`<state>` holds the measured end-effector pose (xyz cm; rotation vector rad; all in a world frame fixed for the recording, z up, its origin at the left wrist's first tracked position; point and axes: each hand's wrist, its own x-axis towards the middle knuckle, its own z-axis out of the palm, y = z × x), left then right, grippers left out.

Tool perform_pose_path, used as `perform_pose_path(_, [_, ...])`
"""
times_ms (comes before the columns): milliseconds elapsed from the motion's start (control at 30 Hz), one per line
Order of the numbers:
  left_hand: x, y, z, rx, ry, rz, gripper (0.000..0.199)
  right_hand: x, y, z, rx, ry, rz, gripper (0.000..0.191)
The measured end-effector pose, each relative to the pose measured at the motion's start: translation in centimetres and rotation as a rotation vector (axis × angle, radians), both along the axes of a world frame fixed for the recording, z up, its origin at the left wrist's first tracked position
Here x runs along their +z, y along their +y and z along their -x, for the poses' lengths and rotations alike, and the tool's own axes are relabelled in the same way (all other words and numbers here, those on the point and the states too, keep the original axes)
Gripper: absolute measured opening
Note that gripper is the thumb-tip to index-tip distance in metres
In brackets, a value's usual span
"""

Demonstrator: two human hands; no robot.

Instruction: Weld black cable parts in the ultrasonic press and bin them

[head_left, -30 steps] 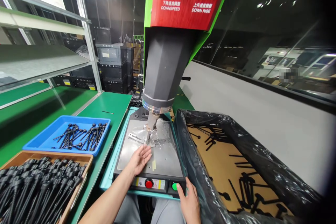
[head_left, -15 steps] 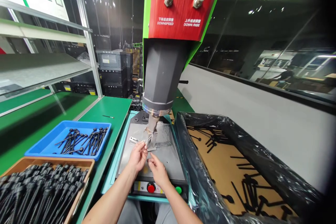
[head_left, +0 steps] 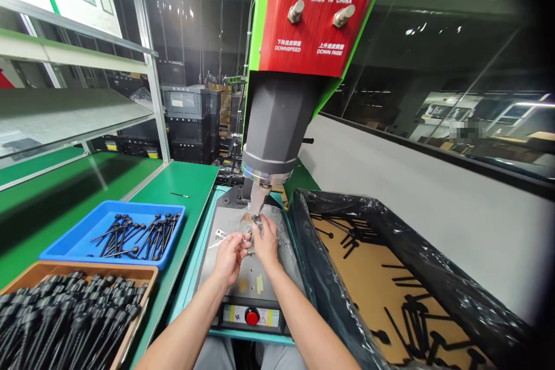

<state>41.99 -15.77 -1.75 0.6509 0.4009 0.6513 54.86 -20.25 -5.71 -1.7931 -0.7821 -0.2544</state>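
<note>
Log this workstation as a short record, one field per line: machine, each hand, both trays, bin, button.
Machine: red and green; metal tip points down toward the metal plate
Left hand: fingers drawn together over the plate; grip unclear
Right hand: beside the left, close under the tip; grip unclear
Brown tray: heaped with black stemmed parts
Blue tray: fewer similar parts, in loose piles
Bin: black-lined, similar parts scattered on a brown base
Button: red, on the machine's front, untouched

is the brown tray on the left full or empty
Full where it shows: black stemmed parts are heaped across the brown tray, up to its rim.
</note>
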Motion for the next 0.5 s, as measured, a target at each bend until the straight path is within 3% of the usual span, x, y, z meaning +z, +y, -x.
perform_pose_path(233, [0.7, 0.5, -0.3, 0.007, 0.006, -0.020, 0.027, 2.2, 1.4, -2.2, 0.114, 0.053, 0.022, 0.032])
perform_pose_path(500, [0.4, 0.7, -0.4, 0.074, -0.020, 0.029, 0.024, 4.0, 0.0, -1.4, 0.120, 0.165, -0.018, 0.037])
